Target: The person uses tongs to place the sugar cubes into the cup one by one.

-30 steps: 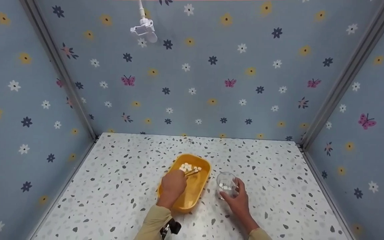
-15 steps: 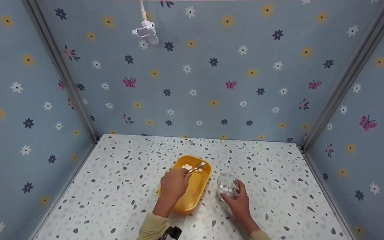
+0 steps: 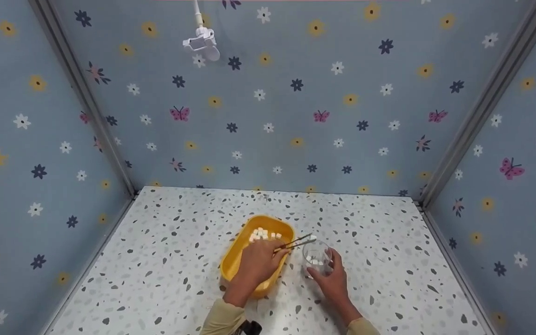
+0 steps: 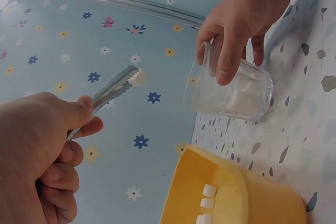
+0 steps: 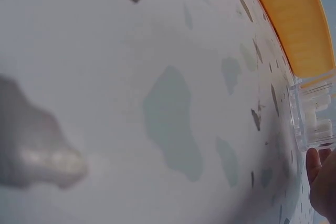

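Note:
My left hand (image 3: 259,263) pinches metal tongs (image 4: 113,88) with toothed tips. A small white cube (image 4: 138,77) sits between those tips, close to the rim of a clear glass (image 3: 315,260). White cubes lie in the bottom of the glass, which stands on the table. Curled round the glass's near right side is my right hand (image 3: 334,279), thumb and fingers on its wall. Beneath my left hand is a yellow tray (image 3: 231,264), with several white cubes (image 3: 259,233) toward its far end. In the right wrist view only part of the right hand (image 5: 324,182) shows.
The speckled white table (image 3: 179,246) is bounded by flower-patterned walls (image 3: 268,116) at the back and both sides. A white clamp (image 3: 201,43) on a stalk hangs in front of the back wall.
My left hand has moved right with the tongs, lifting a white cube out of the yellow tray and carrying it to the glass's rim. The right hand and glass have stayed put.

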The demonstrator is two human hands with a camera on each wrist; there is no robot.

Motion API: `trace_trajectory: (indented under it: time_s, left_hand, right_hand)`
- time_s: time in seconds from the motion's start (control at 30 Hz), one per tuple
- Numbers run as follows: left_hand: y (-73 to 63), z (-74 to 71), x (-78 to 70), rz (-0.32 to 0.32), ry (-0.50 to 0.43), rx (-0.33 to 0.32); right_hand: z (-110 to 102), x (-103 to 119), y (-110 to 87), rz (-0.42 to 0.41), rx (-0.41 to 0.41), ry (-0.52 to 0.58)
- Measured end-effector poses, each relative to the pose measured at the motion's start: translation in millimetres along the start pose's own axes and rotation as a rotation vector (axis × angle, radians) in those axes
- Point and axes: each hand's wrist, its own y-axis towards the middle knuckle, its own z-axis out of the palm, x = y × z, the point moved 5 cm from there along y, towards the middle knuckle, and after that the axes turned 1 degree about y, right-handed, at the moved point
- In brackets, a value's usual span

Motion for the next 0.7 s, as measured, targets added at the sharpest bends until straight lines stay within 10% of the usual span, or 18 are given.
trace_trajectory:
  time_s: [0.7]
  left_hand:
    - [-0.9,19.6,-0.7,0.026,-0.015,0.042]
  right_hand:
    - [0,-1,0.3,0.013,0.012,0.001]
